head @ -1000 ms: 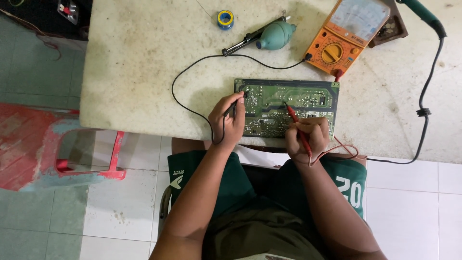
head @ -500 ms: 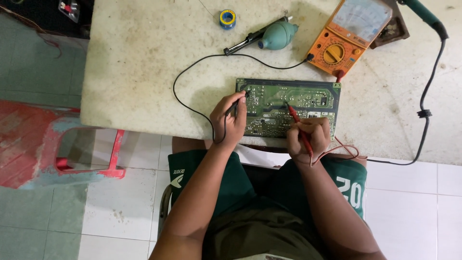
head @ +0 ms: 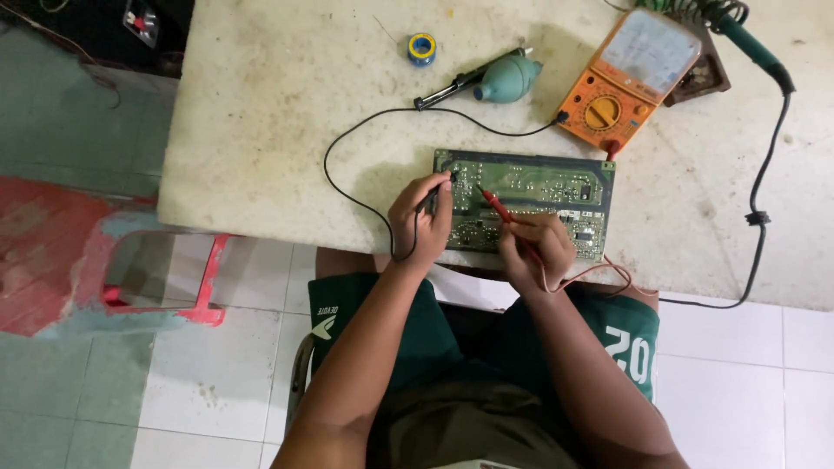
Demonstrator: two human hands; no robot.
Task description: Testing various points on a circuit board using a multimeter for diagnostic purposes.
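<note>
While the right hand [head: 536,249] pinches the red probe [head: 497,205] like a pen, its fingers closed narrow around the handle, the tip of this probe points up and to the left onto the green circuit board [head: 530,187]. The long axis of the red probe goes diagonally, from the hand near the front edge of the board toward the middle of the board. The left hand [head: 420,221] holds the black probe [head: 433,193] in a closed grip also, and this probe leans up and to the right, so its tip meets the left end of the board. The two tips stand near to each other but apart, both on the left half of the board; the left hand is nearer to the board's left edge, the right hand nearer to its front edge. The board lies flat on the pale table [head: 278,130], with its long side parallel to the table's front edge, directly before the person. Behind it the black lead [head: 365,130] and the red one run to the orange multimeter [head: 625,74]. More to the left lie a teal desoldering bulb [head: 506,80] and a small solder spool [head: 421,48]
</note>
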